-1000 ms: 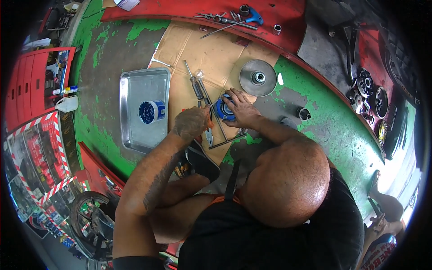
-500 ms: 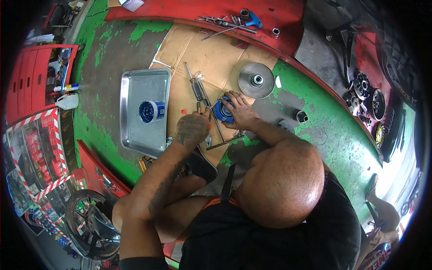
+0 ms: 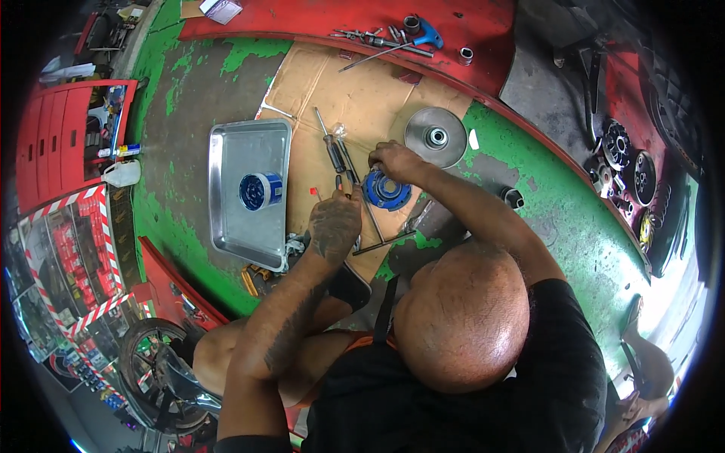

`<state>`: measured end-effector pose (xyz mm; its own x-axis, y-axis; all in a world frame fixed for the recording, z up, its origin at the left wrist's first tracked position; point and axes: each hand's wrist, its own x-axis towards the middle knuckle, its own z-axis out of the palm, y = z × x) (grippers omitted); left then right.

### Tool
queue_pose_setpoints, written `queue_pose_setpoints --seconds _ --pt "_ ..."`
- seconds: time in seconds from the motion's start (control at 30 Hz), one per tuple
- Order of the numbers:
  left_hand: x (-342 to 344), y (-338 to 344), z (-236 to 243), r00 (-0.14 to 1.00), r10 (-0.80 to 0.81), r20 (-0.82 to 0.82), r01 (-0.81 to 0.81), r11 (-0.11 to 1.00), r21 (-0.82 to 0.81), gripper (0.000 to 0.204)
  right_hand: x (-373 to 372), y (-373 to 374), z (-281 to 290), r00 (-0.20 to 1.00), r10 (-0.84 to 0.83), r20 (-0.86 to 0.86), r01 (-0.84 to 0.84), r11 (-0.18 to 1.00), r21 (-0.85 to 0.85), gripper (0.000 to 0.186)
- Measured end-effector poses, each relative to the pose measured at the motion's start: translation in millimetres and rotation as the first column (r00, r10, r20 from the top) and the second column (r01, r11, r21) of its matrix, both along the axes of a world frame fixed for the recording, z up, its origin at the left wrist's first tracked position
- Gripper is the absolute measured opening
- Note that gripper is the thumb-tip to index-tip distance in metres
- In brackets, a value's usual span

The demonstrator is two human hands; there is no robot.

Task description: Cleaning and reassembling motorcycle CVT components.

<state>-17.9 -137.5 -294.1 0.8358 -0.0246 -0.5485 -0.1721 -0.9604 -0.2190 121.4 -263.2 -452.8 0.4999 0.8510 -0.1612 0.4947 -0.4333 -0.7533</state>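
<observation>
My left hand (image 3: 334, 225) is closed beside the tools on the cardboard, close to a black-and-orange handle (image 3: 339, 183). Whatever its fingers hold is hidden. My right hand (image 3: 396, 161) has its fingers curled together over the far edge of a round metal part smeared with blue grease (image 3: 387, 190). What those fingertips pinch, if anything, does not show. A screwdriver (image 3: 333, 153) and a T-handle wrench (image 3: 375, 223) lie left of the greased part. Beyond my right wrist stands a metal pulley disc with a raised hub (image 3: 424, 124).
To the left, a metal tray (image 3: 245, 130) bears an open tub of blue grease (image 3: 273, 189). Cardboard (image 3: 310, 83) covers the floor ahead. Sockets and a blue-handled tool (image 3: 429, 33) rest on the red platform (image 3: 483, 23). A dark socket (image 3: 513, 198) sits at the right.
My right hand has lifted from lying across the blue-greased part to its far edge, and its fingers have curled in. The left hand stays by the tools. The view has shifted slightly.
</observation>
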Motion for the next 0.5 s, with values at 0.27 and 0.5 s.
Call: queue_pose_setpoints --seconds 0.27,0.5 --pt "-13.6 9.5 -4.8 0.959 0.27 0.083 -0.242 0.936 -0.255 0.046 14.8 5.7 -0.6 0.994 -0.108 0.005 0.108 0.991 0.076 0.031" --pt "-9.5 31.3 -12.8 0.87 0.489 0.07 -0.404 0.786 -0.469 0.037 -4.9 -33.1 19.7 0.473 -0.279 -0.836 0.606 0.791 0.079 0.027"
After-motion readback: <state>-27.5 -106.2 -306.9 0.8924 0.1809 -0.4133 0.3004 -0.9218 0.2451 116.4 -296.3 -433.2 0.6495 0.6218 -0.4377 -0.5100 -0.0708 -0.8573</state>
